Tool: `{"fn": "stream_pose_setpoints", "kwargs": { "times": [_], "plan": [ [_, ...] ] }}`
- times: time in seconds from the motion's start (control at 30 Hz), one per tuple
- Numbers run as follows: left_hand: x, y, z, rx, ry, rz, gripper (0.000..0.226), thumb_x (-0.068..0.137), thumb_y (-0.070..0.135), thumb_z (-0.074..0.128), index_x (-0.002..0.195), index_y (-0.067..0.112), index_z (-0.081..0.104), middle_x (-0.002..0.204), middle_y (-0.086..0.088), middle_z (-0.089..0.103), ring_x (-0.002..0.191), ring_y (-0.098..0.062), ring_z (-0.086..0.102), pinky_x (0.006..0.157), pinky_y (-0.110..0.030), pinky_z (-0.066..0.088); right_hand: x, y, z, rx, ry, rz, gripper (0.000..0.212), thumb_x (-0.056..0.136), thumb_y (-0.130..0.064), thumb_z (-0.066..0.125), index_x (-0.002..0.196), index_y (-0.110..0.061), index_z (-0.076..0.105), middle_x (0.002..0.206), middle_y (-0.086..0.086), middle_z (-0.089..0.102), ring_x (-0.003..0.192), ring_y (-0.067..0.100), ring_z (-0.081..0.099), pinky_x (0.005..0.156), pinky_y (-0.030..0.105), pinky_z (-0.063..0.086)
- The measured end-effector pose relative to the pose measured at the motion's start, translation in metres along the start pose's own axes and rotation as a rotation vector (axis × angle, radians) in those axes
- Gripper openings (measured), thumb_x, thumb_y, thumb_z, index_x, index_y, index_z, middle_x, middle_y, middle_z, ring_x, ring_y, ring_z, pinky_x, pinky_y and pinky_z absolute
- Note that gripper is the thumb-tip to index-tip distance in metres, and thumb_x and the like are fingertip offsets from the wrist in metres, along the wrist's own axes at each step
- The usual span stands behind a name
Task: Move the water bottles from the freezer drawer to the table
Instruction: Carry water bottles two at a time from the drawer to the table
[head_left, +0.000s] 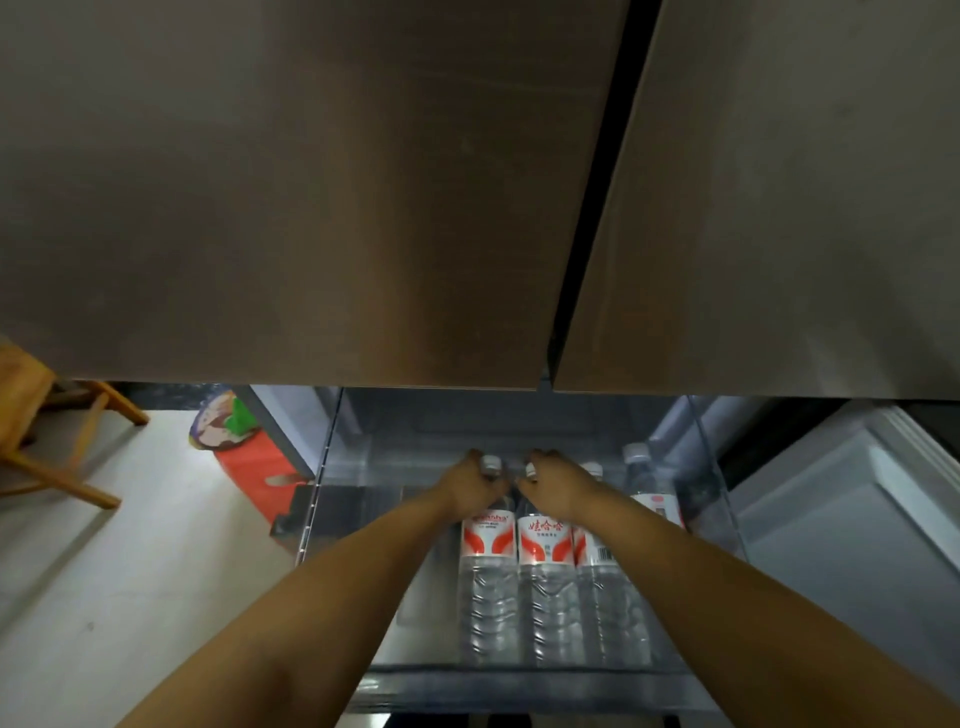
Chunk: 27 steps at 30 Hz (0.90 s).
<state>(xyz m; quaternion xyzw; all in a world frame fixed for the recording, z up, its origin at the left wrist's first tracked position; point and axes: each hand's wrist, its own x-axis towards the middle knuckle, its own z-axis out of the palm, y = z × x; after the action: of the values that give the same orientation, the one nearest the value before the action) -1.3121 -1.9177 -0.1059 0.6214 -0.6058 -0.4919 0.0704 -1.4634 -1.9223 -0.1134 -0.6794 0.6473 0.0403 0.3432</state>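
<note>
Several clear water bottles with red and white labels lie side by side in the open freezer drawer (519, 686), caps pointing away from me. My left hand (475, 486) grips the neck of the leftmost bottle (488, 582), just below its white cap. Beside it, my right hand (558, 483) grips the neck of the second bottle (548, 587). A third bottle (608, 603) lies partly under my right forearm. Another bottle (647, 483) lies at the drawer's right side.
The closed fridge doors (311, 182) hang over the drawer's back and fill the upper view. A wooden stool (47, 431) stands on the pale floor at left. A red box (260, 473) and a colourful bag (221, 418) lie beside the fridge. A white panel (852, 519) stands right.
</note>
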Motion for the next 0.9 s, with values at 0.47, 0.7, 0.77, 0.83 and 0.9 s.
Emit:
{"fn": "stream_pose_setpoints", "kwargs": {
  "times": [0.47, 0.7, 0.77, 0.83, 0.9],
  "plan": [
    [-0.040, 0.001, -0.003, -0.617, -0.024, -0.044, 0.016, 0.086, 0.011, 0.064, 0.102, 0.009, 0.063, 0.092, -0.014, 0.070, 0.079, -0.026, 0.069, 0.076, -0.036, 0.059, -0.017, 0.003, -0.014, 0.675, 0.077, 0.046, 0.015, 0.085, -0.024, 0.062, 0.094, -0.013, 0.068, 0.092, 0.008, 0.071, 0.090, 0.024, 0.068, 0.087, 0.041, 0.055],
    [-0.060, -0.002, 0.001, -0.676, -0.082, 0.013, 0.040, 0.088, 0.020, 0.065, 0.123, 0.006, 0.054, 0.103, -0.011, 0.068, 0.085, -0.023, 0.069, 0.072, -0.031, 0.059, -0.039, 0.026, 0.000, 1.049, -0.201, -0.003, 0.062, 0.081, -0.021, 0.074, 0.133, -0.015, 0.040, 0.124, 0.012, 0.062, 0.106, 0.029, 0.066, 0.094, 0.047, 0.053],
    [-0.066, -0.008, 0.001, -0.648, -0.171, 0.004, 0.035, 0.089, 0.022, 0.063, 0.120, 0.008, 0.056, 0.103, -0.009, 0.069, 0.087, -0.019, 0.070, 0.074, -0.029, 0.058, -0.040, 0.033, 0.005, 1.007, -0.280, -0.007, 0.087, 0.073, -0.023, 0.081, 0.142, -0.024, 0.027, 0.137, 0.014, 0.052, 0.109, 0.027, 0.065, 0.090, 0.043, 0.055],
    [-0.069, -0.013, 0.002, -0.615, -0.264, -0.013, 0.028, 0.091, 0.020, 0.060, 0.117, 0.011, 0.058, 0.104, -0.006, 0.069, 0.089, -0.015, 0.070, 0.077, -0.026, 0.058, -0.041, 0.039, 0.005, 0.976, -0.336, -0.015, 0.099, 0.071, -0.016, 0.083, 0.146, -0.030, 0.019, 0.141, 0.016, 0.048, 0.105, 0.025, 0.067, 0.083, 0.037, 0.058],
    [-0.074, -0.015, 0.001, -0.562, -0.349, -0.048, 0.019, 0.093, 0.015, 0.057, 0.112, 0.015, 0.060, 0.102, -0.001, 0.069, 0.085, -0.007, 0.071, 0.073, -0.019, 0.057, -0.046, 0.038, 0.000, 0.963, -0.395, -0.024, 0.082, 0.077, -0.003, 0.076, 0.140, -0.023, 0.027, 0.132, 0.018, 0.056, 0.099, 0.023, 0.069, 0.074, 0.030, 0.059]
  ]
}}
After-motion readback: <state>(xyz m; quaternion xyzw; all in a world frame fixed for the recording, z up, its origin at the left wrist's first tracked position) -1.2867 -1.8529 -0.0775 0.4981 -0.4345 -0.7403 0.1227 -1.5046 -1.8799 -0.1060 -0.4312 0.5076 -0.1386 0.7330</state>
